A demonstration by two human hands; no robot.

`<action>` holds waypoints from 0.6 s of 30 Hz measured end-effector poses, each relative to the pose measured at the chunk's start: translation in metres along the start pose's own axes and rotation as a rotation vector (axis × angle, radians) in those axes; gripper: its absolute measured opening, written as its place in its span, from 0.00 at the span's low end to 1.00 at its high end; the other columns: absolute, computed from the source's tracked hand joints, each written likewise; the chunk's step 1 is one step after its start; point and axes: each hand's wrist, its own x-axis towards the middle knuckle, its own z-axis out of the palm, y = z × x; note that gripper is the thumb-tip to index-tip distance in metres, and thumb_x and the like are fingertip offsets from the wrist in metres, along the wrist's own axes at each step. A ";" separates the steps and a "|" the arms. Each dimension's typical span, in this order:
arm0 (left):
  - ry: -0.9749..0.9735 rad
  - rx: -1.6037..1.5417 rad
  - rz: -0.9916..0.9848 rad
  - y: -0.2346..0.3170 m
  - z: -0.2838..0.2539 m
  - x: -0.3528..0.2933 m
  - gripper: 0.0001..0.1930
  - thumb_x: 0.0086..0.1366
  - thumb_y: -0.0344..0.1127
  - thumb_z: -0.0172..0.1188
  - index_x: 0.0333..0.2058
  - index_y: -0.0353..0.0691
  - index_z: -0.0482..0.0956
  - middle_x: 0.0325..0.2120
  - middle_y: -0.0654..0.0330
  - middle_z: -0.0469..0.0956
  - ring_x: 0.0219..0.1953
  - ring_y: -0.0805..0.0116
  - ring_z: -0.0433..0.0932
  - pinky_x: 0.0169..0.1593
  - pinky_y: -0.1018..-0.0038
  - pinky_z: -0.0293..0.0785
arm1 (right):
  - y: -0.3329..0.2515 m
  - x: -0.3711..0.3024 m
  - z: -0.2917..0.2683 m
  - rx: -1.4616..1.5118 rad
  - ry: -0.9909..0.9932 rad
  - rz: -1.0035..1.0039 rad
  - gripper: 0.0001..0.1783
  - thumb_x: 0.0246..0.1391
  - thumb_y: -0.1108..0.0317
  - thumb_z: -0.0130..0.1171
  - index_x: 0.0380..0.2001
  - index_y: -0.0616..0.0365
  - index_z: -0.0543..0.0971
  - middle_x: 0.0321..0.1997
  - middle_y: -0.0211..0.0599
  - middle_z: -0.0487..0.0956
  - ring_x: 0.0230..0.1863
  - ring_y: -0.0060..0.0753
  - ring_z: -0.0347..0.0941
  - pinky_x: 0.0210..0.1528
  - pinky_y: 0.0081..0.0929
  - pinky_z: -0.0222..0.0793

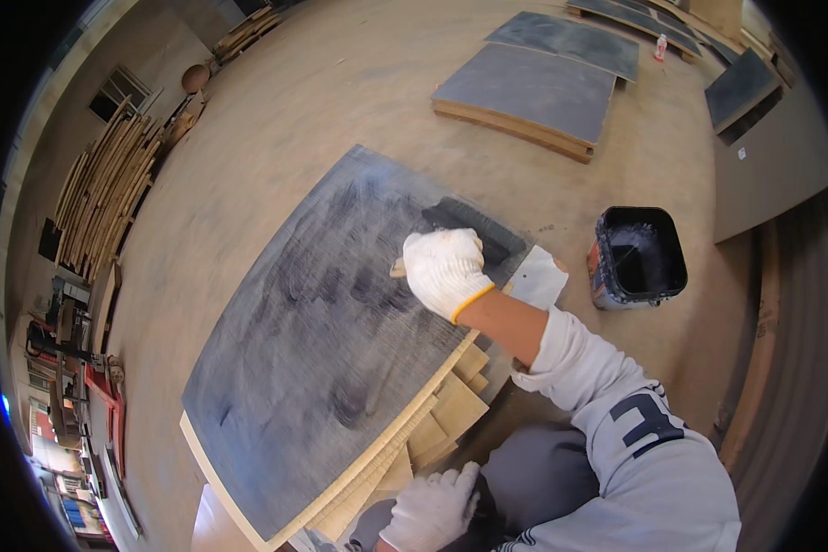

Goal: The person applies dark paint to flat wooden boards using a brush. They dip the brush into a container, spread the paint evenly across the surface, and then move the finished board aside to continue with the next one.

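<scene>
My right hand [445,272], in a white knit glove with a yellow cuff edge, is closed around a brush. The pale end of the brush's handle [397,269] sticks out on the left of the fist, and its black head [451,214] shows just beyond the glove, on the board. The board [313,304] is large and flat, with a dark, streaky grey-black coating and bare wood edges. It lies on a stack of pale wood sheets [446,419]. My left hand [432,509], also gloved, rests on my bent leg by the stack's near edge, fingers stretched out and holding nothing.
A square black bucket [607,285] with dark liquid stands to the right of the board. Further off lie dark-faced boards [534,97] and a small white-and-red bottle [661,48]. Wooden strips [110,193] lean at the left wall; brown panels [773,166] stand at the right.
</scene>
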 end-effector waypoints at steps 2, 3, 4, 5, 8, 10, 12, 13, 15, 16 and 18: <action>0.016 0.011 0.005 0.001 -0.002 0.002 0.18 0.71 0.40 0.63 0.56 0.40 0.80 0.34 0.54 0.83 0.37 0.52 0.85 0.42 0.56 0.81 | -0.017 0.000 -0.023 -0.184 -0.100 0.060 0.14 0.64 0.52 0.66 0.38 0.49 0.91 0.35 0.42 0.91 0.39 0.43 0.90 0.37 0.48 0.79; -0.016 0.038 0.013 0.000 -0.003 0.002 0.20 0.71 0.42 0.63 0.58 0.40 0.79 0.34 0.55 0.83 0.36 0.53 0.86 0.40 0.57 0.81 | -0.029 -0.012 -0.019 -0.128 -0.090 0.009 0.16 0.66 0.49 0.65 0.40 0.46 0.92 0.37 0.39 0.92 0.40 0.41 0.91 0.38 0.47 0.79; -0.048 0.064 0.021 -0.004 -0.005 0.002 0.22 0.72 0.44 0.63 0.59 0.41 0.78 0.33 0.56 0.83 0.35 0.55 0.86 0.37 0.58 0.80 | -0.043 -0.024 -0.016 -0.073 -0.081 -0.042 0.17 0.67 0.45 0.64 0.41 0.42 0.93 0.39 0.36 0.92 0.42 0.39 0.91 0.40 0.46 0.78; -0.084 0.090 0.014 -0.007 -0.006 -0.002 0.24 0.72 0.46 0.62 0.61 0.41 0.77 0.32 0.57 0.83 0.34 0.56 0.87 0.35 0.59 0.80 | -0.070 -0.036 -0.025 -0.113 -0.231 -0.086 0.19 0.67 0.44 0.64 0.43 0.43 0.93 0.41 0.38 0.93 0.45 0.40 0.91 0.45 0.47 0.79; -0.099 0.104 -0.020 -0.009 -0.002 0.000 0.25 0.70 0.45 0.64 0.62 0.44 0.76 0.33 0.56 0.84 0.35 0.54 0.88 0.35 0.57 0.80 | -0.083 -0.028 -0.020 -0.009 -0.275 -0.029 0.25 0.66 0.39 0.63 0.43 0.47 0.93 0.42 0.41 0.93 0.47 0.44 0.91 0.46 0.48 0.79; -0.079 0.089 0.015 -0.006 -0.002 0.006 0.23 0.71 0.44 0.63 0.61 0.44 0.76 0.33 0.56 0.84 0.34 0.53 0.87 0.35 0.57 0.80 | -0.060 -0.002 -0.025 -0.008 -0.085 -0.001 0.25 0.67 0.39 0.63 0.43 0.47 0.93 0.41 0.39 0.93 0.46 0.44 0.91 0.43 0.47 0.79; -0.071 0.077 0.031 -0.002 -0.003 0.012 0.22 0.71 0.44 0.63 0.60 0.44 0.76 0.33 0.55 0.84 0.33 0.53 0.87 0.35 0.56 0.80 | -0.045 0.026 -0.025 -0.143 -0.028 0.024 0.20 0.68 0.44 0.62 0.44 0.44 0.93 0.41 0.37 0.93 0.45 0.42 0.91 0.37 0.47 0.79; -0.076 0.073 0.019 -0.001 -0.004 0.011 0.22 0.71 0.44 0.63 0.60 0.44 0.76 0.32 0.55 0.84 0.33 0.53 0.87 0.35 0.56 0.80 | -0.049 0.023 -0.022 -0.136 -0.069 -0.025 0.19 0.67 0.45 0.63 0.44 0.43 0.93 0.41 0.37 0.93 0.45 0.41 0.91 0.38 0.48 0.79; -0.080 0.062 0.007 0.000 -0.003 0.012 0.21 0.72 0.45 0.63 0.58 0.44 0.76 0.32 0.55 0.84 0.33 0.52 0.87 0.35 0.56 0.80 | -0.051 0.006 -0.014 -0.109 -0.202 -0.143 0.19 0.64 0.45 0.67 0.44 0.46 0.93 0.41 0.42 0.92 0.46 0.43 0.90 0.43 0.49 0.80; -0.079 0.056 -0.019 -0.003 -0.002 0.007 0.20 0.72 0.45 0.62 0.58 0.44 0.76 0.32 0.55 0.84 0.33 0.52 0.87 0.35 0.56 0.80 | -0.066 -0.013 -0.017 -0.101 -0.304 -0.132 0.19 0.65 0.48 0.66 0.45 0.49 0.92 0.45 0.44 0.91 0.50 0.43 0.89 0.48 0.46 0.81; -0.081 0.055 -0.022 -0.004 -0.003 0.007 0.19 0.72 0.45 0.62 0.57 0.44 0.75 0.32 0.55 0.84 0.33 0.52 0.87 0.35 0.56 0.81 | -0.051 -0.053 0.009 -0.089 -0.288 -0.207 0.18 0.64 0.51 0.66 0.47 0.52 0.87 0.49 0.46 0.88 0.46 0.49 0.89 0.46 0.47 0.84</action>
